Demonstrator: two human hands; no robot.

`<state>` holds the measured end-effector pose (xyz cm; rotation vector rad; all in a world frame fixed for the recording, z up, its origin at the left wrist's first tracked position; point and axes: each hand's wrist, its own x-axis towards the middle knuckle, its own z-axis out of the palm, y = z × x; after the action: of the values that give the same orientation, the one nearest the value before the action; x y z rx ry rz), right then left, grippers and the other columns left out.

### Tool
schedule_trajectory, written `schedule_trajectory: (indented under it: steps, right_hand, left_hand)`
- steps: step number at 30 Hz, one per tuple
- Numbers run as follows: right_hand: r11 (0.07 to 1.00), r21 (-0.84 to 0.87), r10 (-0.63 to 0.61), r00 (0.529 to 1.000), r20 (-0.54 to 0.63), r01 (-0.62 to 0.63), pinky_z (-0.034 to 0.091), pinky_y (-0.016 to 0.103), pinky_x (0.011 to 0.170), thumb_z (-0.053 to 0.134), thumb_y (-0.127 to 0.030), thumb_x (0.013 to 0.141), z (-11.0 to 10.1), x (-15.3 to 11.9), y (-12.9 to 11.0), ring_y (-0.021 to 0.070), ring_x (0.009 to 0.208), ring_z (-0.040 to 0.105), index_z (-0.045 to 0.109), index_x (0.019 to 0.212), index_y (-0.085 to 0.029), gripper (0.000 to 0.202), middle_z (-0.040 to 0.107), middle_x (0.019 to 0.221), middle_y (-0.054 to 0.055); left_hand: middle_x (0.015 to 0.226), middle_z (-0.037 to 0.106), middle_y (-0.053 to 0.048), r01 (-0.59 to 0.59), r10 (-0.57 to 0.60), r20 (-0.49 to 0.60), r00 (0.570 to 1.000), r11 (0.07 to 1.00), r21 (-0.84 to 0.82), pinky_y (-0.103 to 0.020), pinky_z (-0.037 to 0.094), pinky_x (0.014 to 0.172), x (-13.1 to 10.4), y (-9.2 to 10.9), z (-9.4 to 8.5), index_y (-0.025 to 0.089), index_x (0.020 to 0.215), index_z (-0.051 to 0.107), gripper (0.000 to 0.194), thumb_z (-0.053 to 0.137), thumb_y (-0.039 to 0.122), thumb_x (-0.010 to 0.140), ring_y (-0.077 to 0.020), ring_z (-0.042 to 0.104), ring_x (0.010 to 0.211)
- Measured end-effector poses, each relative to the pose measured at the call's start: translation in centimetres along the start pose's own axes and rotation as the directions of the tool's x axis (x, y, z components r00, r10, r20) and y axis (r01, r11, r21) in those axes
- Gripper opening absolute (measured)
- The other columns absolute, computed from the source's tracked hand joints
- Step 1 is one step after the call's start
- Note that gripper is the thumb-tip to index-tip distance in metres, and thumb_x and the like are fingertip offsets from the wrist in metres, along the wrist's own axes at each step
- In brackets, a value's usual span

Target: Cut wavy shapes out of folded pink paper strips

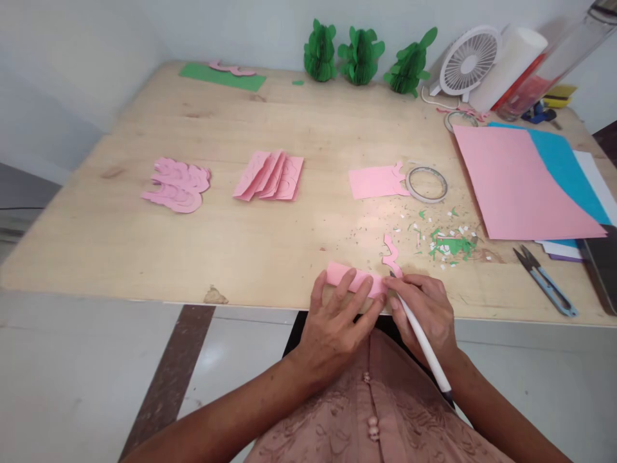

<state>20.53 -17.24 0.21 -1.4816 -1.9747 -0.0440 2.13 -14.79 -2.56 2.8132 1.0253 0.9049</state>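
Note:
My left hand (337,318) presses flat on a folded pink paper piece (343,275) at the near edge of the wooden table (289,135), fingers spread over it. My right hand (427,308) grips a white pen (427,350), its tip touching the right end of the pink piece. A wavy pink paper offcut (391,252) lies just beyond the pen tip.
Pink cut shapes (177,185), folded pink sheets (270,175), a pink piece (376,181) and a tape ring (427,184) lie mid-table. Paper scraps (448,243), snips (544,280), large pink sheet (518,180), blue sheet (566,164), white fan (468,61) and green paper cacti (361,54) sit right and back.

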Motion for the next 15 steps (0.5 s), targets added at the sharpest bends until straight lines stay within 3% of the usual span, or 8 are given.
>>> schedule_trajectory:
  steps: [7, 15]
  right_hand:
    - [1.000, -0.005, -0.014, 1.000, -0.005, 0.014, 0.050, 0.040, 0.081, 0.058, -0.010, 0.084, 0.17, -0.20, 0.21, 0.0242, 0.089, 0.065, 0.062, 0.119, -0.021, 0.036, 0.074, 0.095, 0.007]
    - [0.999, -0.018, -0.052, 0.998, -0.018, 0.051, 0.050, 0.040, 0.081, 0.059, -0.010, 0.085, 0.20, -0.17, 0.38, 0.0242, 0.088, 0.064, 0.061, 0.116, -0.019, 0.033, 0.074, 0.094, 0.008]
  left_hand:
    - [0.137, 0.056, -0.007, -0.022, 0.021, 0.049, 0.999, 1.000, 0.008, -0.064, 0.025, 0.109, 0.05, -0.22, -0.26, 0.030, 0.115, 0.064, 0.029, 0.062, 0.025, 0.087, -0.0341, 0.046, 0.130]
    - [0.135, 0.058, -0.006, -0.020, 0.018, 0.056, 0.998, 0.999, 0.028, -0.066, 0.022, 0.109, 0.17, -0.07, -0.47, 0.032, 0.117, 0.062, 0.031, 0.062, 0.026, 0.087, -0.0338, 0.046, 0.129]
